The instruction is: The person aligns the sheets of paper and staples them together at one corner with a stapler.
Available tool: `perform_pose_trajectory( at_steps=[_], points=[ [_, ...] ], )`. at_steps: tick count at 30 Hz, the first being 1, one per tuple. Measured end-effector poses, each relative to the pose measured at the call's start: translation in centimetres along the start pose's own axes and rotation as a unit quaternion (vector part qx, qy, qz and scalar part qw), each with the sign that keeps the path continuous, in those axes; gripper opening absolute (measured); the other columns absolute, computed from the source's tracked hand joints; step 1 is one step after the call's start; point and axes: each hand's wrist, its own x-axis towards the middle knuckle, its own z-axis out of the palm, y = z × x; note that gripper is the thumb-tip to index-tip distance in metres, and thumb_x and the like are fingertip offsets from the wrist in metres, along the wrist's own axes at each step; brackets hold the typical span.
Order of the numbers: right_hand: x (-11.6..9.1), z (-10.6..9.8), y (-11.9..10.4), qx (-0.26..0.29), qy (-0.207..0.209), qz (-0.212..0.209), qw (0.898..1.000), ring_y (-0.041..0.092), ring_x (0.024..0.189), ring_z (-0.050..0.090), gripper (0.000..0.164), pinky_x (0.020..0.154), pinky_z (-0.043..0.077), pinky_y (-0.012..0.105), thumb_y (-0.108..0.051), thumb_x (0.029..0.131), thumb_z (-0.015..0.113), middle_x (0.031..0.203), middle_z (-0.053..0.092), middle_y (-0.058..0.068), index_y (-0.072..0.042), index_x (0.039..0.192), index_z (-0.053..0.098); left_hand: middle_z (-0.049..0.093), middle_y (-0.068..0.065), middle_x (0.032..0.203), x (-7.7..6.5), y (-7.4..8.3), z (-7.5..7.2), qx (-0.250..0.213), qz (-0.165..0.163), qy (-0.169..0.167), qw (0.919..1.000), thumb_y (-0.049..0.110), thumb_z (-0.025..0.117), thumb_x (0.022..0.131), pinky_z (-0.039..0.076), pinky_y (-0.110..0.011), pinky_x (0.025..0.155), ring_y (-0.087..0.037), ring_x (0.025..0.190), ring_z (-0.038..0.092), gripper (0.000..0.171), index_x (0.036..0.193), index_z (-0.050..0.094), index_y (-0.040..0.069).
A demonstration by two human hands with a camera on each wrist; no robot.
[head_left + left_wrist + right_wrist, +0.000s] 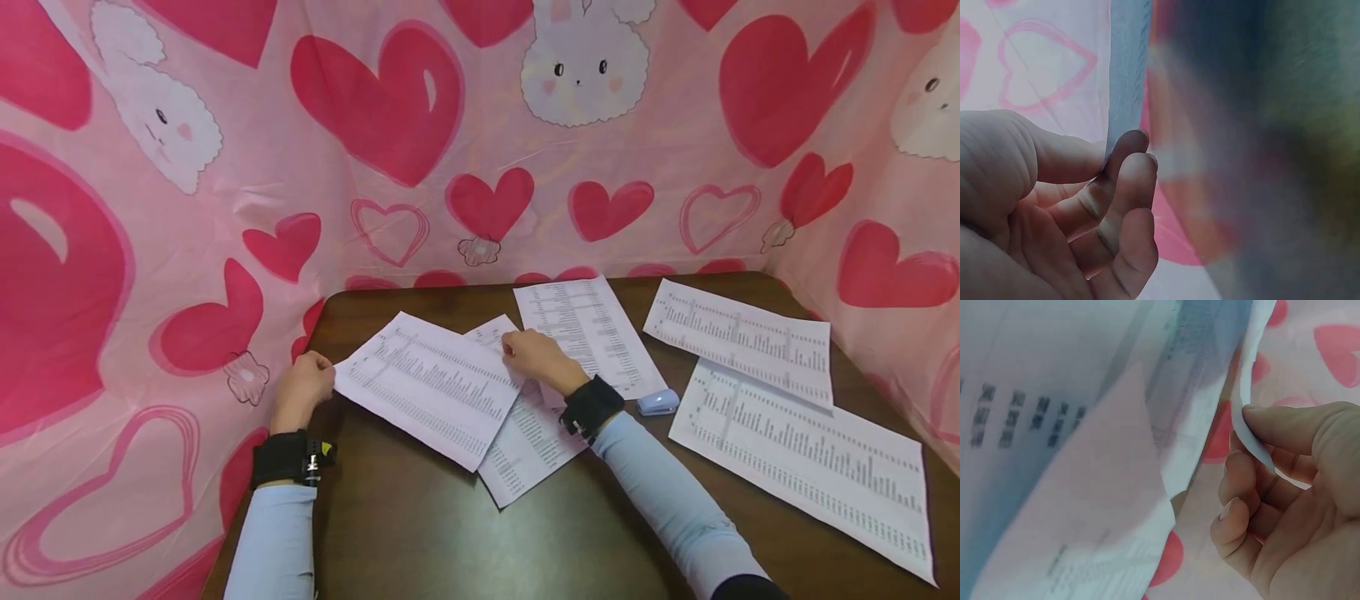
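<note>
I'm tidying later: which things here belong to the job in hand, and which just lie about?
Likely in the job:
left hand and right hand, each pinching paper
raised white printed paper sheet
partly covered white printed paper sheet

Seemingly just lying about:
far white printed paper sheet
two overlapping white printed paper sheets at right
small pale-blue stapler-like object

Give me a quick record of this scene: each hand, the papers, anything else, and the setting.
Left hand: pinches the left corner of a printed sheet
Right hand: pinches a paper edge; which sheet is unclear
Other papers: one sheet partly beneath, one farther back, two overlapping at right
Small item: blue, perhaps a stapler
Table: dark brown
Backdrop: pink, hearts and rabbits
</note>
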Motion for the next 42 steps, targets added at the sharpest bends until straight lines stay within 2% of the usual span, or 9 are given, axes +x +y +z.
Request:
perform_pose_trajectory(
  at_steps=[7,15,20,29,32,36,39,42],
  points=[
    [-1.1,-0.8,0.4,0.03,0.033,-0.029,0.999,0.018,0.071,0.054,0.008,0.059,0.039,0.027,-0.02,0.093,0.062,0.079,0.06,0.003,-0.012,0.092,0.062,0.066,-0.02,0.081,1.3,1.3,-1.8,0.008,0.057,0.013,0.9983,0.017,0.047,0.093,0.042,-0.032,0.057,-0.027,0.066,0.058,0.028,0.101,0.061,-0.005],
    [-2.5,-1.5,0.7,0.078,0.066,-0.027,0.994,0.017,0.068,0.054,0.011,0.061,0.041,0.026,-0.022,0.094,0.062,0.076,0.06,0.003,-0.011,0.092,0.064,0.063,-0.023,0.094,1.9,2.4,-3.1,-0.01,0.054,-0.008,0.9984,0.019,0.048,0.096,0.046,-0.032,0.06,-0.028,0.071,0.058,0.031,0.111,0.057,-0.006],
    [-3.4,-1.9,0.8,0.117,0.068,-0.019,0.991,0.016,0.069,0.055,0.011,0.062,0.044,0.026,-0.022,0.093,0.064,0.076,0.06,0.003,-0.011,0.095,0.064,0.062,-0.024,0.099,2.3,2.9,-3.6,-0.015,0.06,-0.008,0.998,0.02,0.048,0.097,0.047,-0.033,0.062,-0.029,0.073,0.059,0.031,0.113,0.057,-0.005],
    [-5.2,-1.5,0.9,0.153,0.074,-0.026,0.985,0.015,0.069,0.054,0.01,0.063,0.044,0.026,-0.022,0.093,0.064,0.076,0.06,0.001,-0.013,0.093,0.064,0.063,-0.026,0.105,2.6,3.6,-4.5,-0.014,0.065,-0.018,0.9976,0.022,0.05,0.099,0.053,-0.039,0.069,-0.031,0.078,0.061,0.034,0.116,0.058,-0.006],
    [-5.8,-1.3,1.0,0.181,0.069,-0.03,0.981,0.014,0.069,0.054,0.009,0.063,0.044,0.025,-0.022,0.092,0.066,0.076,0.06,0.001,-0.012,0.091,0.065,0.064,-0.027,0.104,2.7,3.8,-4.7,-0.012,0.064,-0.021,0.9977,0.022,0.051,0.099,0.053,-0.039,0.069,-0.031,0.078,0.061,0.034,0.114,0.06,-0.006],
    [-6.5,-1.0,1.0,0.221,0.053,-0.039,0.973,0.012,0.066,0.053,0.009,0.057,0.043,0.024,-0.021,0.091,0.067,0.074,0.059,0.0,-0.012,0.088,0.065,0.064,-0.026,0.101,3.0,4.1,-4.9,-0.011,0.075,-0.016,0.997,0.022,0.051,0.098,0.052,-0.038,0.068,-0.03,0.076,0.06,0.032,0.11,0.061,-0.006],
    [-7.1,-0.8,0.9,0.274,0.011,-0.041,0.961,0.016,0.061,0.053,0.009,0.051,0.043,0.023,-0.019,0.092,0.065,0.073,0.057,0.002,-0.01,0.089,0.066,0.065,-0.026,0.1,3.2,4.2,-5.0,-0.004,0.089,-0.009,0.996,0.02,0.05,0.097,0.052,-0.039,0.067,-0.031,0.075,0.06,0.032,0.109,0.062,-0.007],
    [-7.6,-0.7,0.9,0.328,-0.042,-0.036,0.943,0.029,0.058,0.055,0.012,0.049,0.043,0.023,-0.02,0.093,0.064,0.074,0.058,0.004,-0.008,0.091,0.066,0.065,-0.026,0.102,3.4,4.4,-5.0,0.005,0.096,-0.014,0.9952,0.02,0.049,0.097,0.052,-0.04,0.069,-0.032,0.077,0.061,0.032,0.11,0.063,-0.006]
  ],
)
